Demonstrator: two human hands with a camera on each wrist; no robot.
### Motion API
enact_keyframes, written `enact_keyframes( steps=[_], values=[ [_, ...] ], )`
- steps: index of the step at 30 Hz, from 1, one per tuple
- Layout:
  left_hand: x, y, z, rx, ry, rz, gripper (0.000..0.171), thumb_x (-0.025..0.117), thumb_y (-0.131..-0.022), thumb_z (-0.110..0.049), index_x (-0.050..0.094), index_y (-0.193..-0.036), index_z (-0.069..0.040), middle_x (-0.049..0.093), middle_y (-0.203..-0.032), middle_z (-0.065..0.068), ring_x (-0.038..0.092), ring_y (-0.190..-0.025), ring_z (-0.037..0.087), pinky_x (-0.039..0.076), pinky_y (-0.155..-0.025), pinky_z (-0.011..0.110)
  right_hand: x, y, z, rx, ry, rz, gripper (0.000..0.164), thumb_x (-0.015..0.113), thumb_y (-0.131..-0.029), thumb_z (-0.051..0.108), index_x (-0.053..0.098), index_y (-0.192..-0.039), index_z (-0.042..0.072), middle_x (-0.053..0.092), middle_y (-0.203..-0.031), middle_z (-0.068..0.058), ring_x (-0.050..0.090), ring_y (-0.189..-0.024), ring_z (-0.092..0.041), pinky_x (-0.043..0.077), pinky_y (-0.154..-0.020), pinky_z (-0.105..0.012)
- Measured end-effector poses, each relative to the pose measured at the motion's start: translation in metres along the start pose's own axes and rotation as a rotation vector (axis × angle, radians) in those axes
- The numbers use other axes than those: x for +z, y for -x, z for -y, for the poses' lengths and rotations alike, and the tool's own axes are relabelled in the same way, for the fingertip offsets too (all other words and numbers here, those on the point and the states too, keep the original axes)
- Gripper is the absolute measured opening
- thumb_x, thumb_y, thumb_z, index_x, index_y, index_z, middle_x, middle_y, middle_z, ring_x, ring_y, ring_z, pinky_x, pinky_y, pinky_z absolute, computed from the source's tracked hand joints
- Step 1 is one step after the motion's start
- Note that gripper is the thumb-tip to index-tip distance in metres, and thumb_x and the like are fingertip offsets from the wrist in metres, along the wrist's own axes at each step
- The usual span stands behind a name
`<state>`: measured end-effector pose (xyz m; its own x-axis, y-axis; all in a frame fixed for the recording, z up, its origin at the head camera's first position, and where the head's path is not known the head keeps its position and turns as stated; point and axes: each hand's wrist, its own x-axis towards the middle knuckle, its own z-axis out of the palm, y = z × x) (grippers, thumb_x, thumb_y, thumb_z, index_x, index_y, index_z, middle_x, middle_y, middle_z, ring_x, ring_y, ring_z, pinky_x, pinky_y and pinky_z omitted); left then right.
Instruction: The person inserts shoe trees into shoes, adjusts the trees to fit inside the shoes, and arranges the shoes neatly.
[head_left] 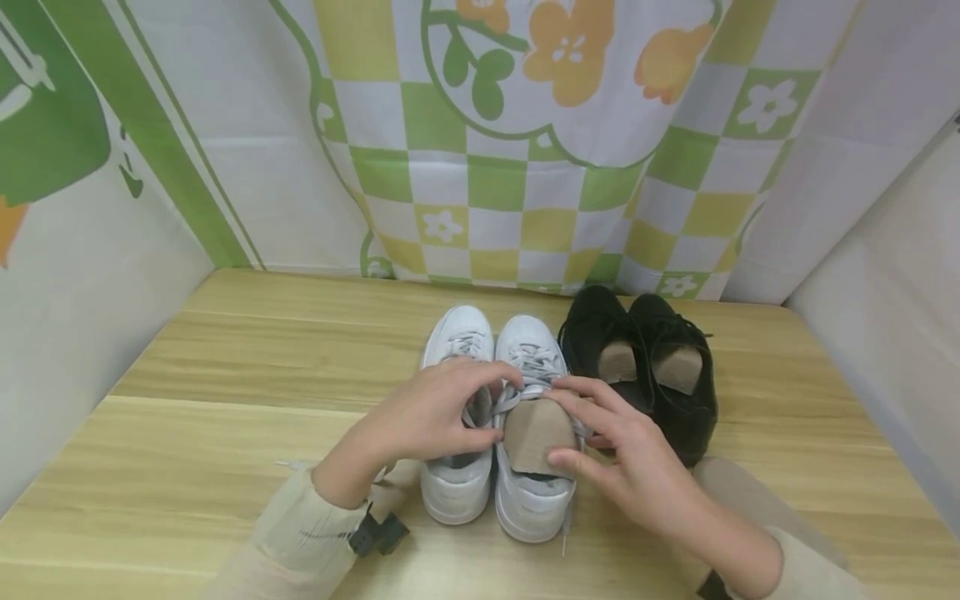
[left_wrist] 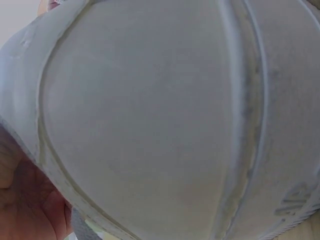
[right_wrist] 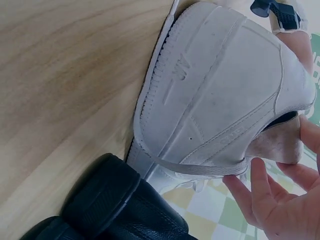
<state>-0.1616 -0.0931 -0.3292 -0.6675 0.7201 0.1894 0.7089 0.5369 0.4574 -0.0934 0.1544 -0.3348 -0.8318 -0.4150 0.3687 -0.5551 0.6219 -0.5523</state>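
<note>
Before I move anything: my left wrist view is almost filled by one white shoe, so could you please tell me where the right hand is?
Observer: The right hand is at the other white shoe.
Operator: Does that shoe contain something?
Observer: Yes, a brown insert sticks out of its opening.
Operator: And which shoes stand next to it, on the far side from mine?
Observer: A pair of black shoes, to its right in the head view.

The left hand (head_left: 438,408) and right hand (head_left: 628,443) face each other, loosely curved.
</note>
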Motion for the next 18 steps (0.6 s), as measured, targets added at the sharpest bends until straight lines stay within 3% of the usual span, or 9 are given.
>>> enact_keyframes(
  steps=[12,18],
  values=[
    [0.0,0.0005,-0.0038,-0.003,-0.003,-0.005,0.048,0.078,-0.08,-0.024,0.061,-0.125,-0.02,0.066,-0.097,-0.007,0.057,-0.09,0.012,0.048,-0.079,0.03,0.0018,-0.0049,-0.0069,0.041,-0.118,0.013,0.055,0.083,-0.077,0.017,0.066,-0.129,0.015,0.053,-0.138,-0.008,0.065,-0.107,-0.021,0.058,-0.071,-0.02],
    [-0.0009,0.0013,-0.0041,-0.009,-0.006,-0.01,0.048,0.078,-0.08,-0.024,0.061,-0.125,-0.02,0.065,-0.096,-0.007,0.057,-0.089,0.013,0.048,-0.078,0.03,0.0055,-0.0079,-0.0084,0.038,-0.114,-0.004,0.054,0.084,-0.075,0.014,0.068,-0.126,0.013,0.054,-0.136,-0.01,0.062,-0.099,-0.016,0.057,-0.064,-0.018]
  ],
)
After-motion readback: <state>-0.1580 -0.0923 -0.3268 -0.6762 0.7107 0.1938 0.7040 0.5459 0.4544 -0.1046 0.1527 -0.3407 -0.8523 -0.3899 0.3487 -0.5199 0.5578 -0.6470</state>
